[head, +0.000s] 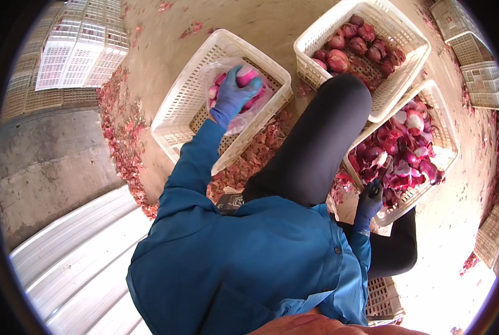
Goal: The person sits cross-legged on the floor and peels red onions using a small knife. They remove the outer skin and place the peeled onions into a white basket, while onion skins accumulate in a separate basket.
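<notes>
My left hand [232, 96], in a blue glove, is curled round a peeled red onion [246, 75]. It is over a clear plastic bag [267, 88] that holds several peeled onions [213, 91]. The bag lies inside a white plastic crate [172, 111]. At the right, my gloved right hand [369, 205] grips a small knife [386, 169] by its dark handle, the blade pointing away from me. It is at the near edge of another crate [447, 125], where loose onion skins [394, 144] lie heaped among some peeled onions.
A third crate [302, 44] with unpeeled red onions [358, 45] overlaps the skins crate's far side. My bent knee [343, 100] stands between the crates. Stacked crates [82, 46] rise at far left. Dry skins [258, 146] litter the floor.
</notes>
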`<state>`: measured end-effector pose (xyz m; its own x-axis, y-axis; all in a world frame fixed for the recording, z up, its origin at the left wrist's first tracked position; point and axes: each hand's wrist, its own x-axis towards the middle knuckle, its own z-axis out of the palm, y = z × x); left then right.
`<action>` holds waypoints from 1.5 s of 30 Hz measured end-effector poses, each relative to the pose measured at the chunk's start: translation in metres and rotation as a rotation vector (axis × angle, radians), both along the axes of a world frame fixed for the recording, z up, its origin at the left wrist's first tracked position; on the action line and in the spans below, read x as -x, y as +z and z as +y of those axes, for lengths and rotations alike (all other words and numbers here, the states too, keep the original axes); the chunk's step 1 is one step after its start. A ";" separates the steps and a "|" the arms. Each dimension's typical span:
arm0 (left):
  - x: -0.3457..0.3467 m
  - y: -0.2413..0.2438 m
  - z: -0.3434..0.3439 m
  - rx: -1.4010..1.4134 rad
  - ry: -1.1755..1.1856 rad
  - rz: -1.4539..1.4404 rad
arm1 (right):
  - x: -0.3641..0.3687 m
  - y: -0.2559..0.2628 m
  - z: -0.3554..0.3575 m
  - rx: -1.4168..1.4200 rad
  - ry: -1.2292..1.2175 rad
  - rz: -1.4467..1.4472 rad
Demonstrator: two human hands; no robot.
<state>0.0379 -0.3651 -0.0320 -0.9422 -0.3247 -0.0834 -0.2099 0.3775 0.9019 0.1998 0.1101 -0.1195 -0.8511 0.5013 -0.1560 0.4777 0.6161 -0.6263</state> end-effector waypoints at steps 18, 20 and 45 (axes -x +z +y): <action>-0.011 -0.168 -0.157 0.699 0.026 -0.393 | 0.001 0.001 -0.001 0.041 0.006 -0.078; -0.024 -0.159 -0.132 0.667 0.023 -0.308 | -0.001 -0.004 0.004 0.069 0.007 -0.118; 0.019 -0.032 0.376 0.881 -1.397 -0.240 | -0.031 0.115 0.092 0.694 -0.387 0.238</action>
<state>0.0187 0.0107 -0.0642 -0.5218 0.6762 -0.5201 0.6110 0.7217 0.3253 0.2306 0.2022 -0.0046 -0.6877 0.6215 -0.3753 0.3835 -0.1280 -0.9146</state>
